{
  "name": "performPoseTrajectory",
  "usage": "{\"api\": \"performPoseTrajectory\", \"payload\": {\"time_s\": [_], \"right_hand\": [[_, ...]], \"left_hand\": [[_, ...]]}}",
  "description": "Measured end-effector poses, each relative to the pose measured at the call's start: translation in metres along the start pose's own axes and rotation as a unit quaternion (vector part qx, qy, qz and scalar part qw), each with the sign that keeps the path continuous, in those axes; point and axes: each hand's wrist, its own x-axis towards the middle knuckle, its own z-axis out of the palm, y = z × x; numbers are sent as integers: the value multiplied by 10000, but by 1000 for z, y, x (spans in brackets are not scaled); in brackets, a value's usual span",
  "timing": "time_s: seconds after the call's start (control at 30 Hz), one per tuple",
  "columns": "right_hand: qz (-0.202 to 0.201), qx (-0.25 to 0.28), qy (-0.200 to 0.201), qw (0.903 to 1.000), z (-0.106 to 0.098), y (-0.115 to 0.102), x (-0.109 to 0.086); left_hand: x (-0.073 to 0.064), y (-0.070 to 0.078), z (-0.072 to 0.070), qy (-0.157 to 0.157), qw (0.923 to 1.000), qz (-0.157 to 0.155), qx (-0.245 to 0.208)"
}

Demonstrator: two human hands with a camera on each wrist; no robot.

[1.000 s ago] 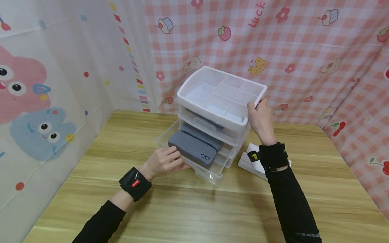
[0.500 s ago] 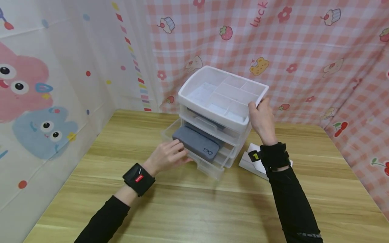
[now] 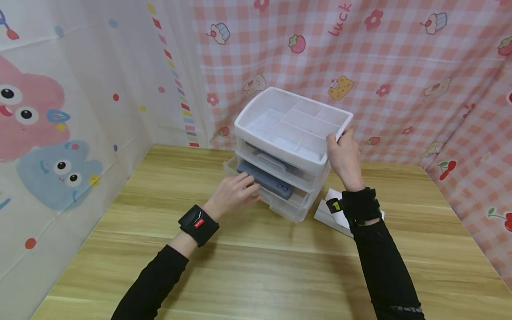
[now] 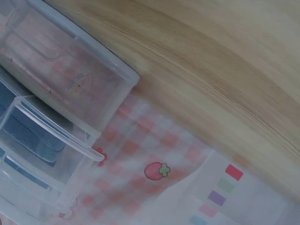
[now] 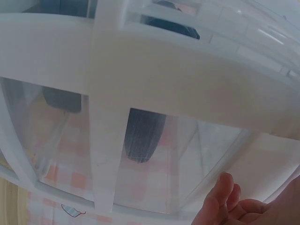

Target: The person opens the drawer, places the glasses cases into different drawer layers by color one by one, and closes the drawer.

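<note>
Right grip (image 3: pixel 345 158) pinches boxy white plastic organiser (image 3: pixel 280 150); left grip (image 3: pixel 234 193), seemingly, shallow clear plastic drawer (image 3: pixel 287 210); skewing could jam it.

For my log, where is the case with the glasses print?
In the head view, the case lies near the centre in the slightly open drawer, between the left hand and the right hand.

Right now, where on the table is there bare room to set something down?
Bare table: in front, between the left sleeve and right sleeve; left, toward the pale curtain; and right, toward the checked curtain. Crowded: around the drawer unit, with the left hand at the lowest drawer, the right hand gripping its side, and a white item nearby.
</note>
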Motion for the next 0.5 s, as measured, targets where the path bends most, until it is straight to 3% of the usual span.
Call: {"api": "performPoseTrajectory", "payload": {"time_s": [0.5], "right_hand": [[53,-35,-63,10000,-1,0,1]], "left_hand": [[16,1,19,-356,9974,-611,126]]}}
